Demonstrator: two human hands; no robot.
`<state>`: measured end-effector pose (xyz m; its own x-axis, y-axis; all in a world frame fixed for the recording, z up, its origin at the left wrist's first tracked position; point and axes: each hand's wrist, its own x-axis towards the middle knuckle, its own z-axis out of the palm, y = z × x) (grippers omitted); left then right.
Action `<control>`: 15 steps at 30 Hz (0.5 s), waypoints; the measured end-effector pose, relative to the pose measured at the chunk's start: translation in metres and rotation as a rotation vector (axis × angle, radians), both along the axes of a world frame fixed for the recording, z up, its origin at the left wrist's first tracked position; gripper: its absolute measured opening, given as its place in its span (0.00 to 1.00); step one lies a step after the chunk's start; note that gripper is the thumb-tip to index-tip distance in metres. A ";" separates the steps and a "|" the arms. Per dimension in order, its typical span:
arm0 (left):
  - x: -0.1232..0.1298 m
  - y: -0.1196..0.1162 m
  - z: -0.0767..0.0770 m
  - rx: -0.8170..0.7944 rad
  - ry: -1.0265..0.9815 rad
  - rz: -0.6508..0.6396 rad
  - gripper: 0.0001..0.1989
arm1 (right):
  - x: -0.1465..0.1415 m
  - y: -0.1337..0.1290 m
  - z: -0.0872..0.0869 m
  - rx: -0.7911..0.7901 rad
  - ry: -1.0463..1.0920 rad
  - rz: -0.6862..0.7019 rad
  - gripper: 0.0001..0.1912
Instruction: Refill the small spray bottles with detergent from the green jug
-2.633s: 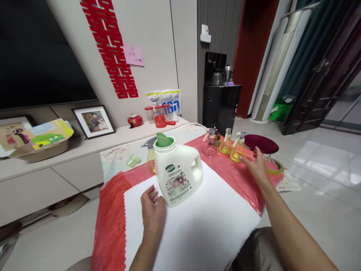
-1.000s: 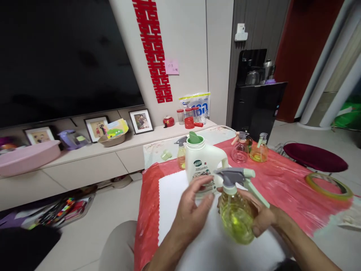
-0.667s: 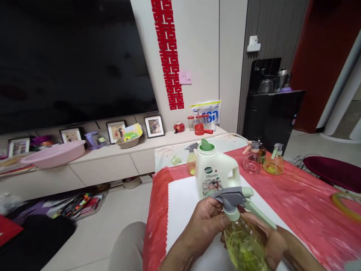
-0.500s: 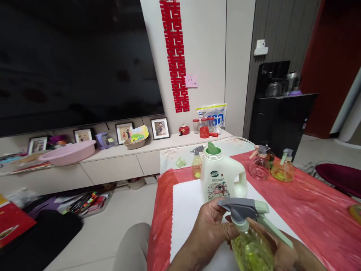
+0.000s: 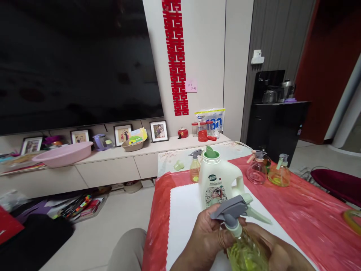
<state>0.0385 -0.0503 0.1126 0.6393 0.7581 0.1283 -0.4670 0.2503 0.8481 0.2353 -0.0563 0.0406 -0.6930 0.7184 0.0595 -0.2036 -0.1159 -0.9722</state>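
A clear yellow-green spray bottle [image 5: 248,252] with a grey and pale green trigger head is tilted at the bottom of the view. My left hand [image 5: 204,237] grips it at the neck, just under the head. Around the bottle's far side wraps my right hand [image 5: 275,244], partly hidden by the bottle. Just behind them stands a pale green detergent jug [image 5: 216,184], its mouth open and a green spout showing. The jug rests on a white mat [image 5: 183,210] over a red plastic cover [image 5: 156,210].
A small yellow spray bottle [image 5: 194,169] stands left of the jug, near a pale green cap [image 5: 178,165]. To the right are a pink spray bottle [image 5: 256,171] and an orange-yellow one [image 5: 279,175]. A tape roll [image 5: 352,221] lies at the right edge.
Both hands and the held spray bottle have shifted slightly left in view, and the trigger head has turned a little. The camera view has also moved slightly.
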 end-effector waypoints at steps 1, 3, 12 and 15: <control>0.002 0.001 -0.003 -0.014 0.024 0.039 0.25 | 0.001 0.001 -0.001 -0.013 0.012 -0.012 0.59; 0.007 0.004 -0.009 -0.026 0.051 0.132 0.29 | 0.003 0.001 -0.003 -0.042 0.029 -0.033 0.59; 0.001 -0.002 -0.010 0.111 0.041 0.043 0.32 | 0.018 -0.005 -0.015 -0.107 0.055 -0.085 0.55; -0.003 -0.003 -0.007 0.133 0.031 0.052 0.29 | 0.019 -0.003 -0.015 -0.105 0.034 -0.092 0.62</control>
<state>0.0358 -0.0532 0.1054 0.6052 0.7677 0.2106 -0.4491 0.1108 0.8866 0.2544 -0.0593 0.0261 -0.6226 0.7825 0.0030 -0.2503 -0.1955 -0.9482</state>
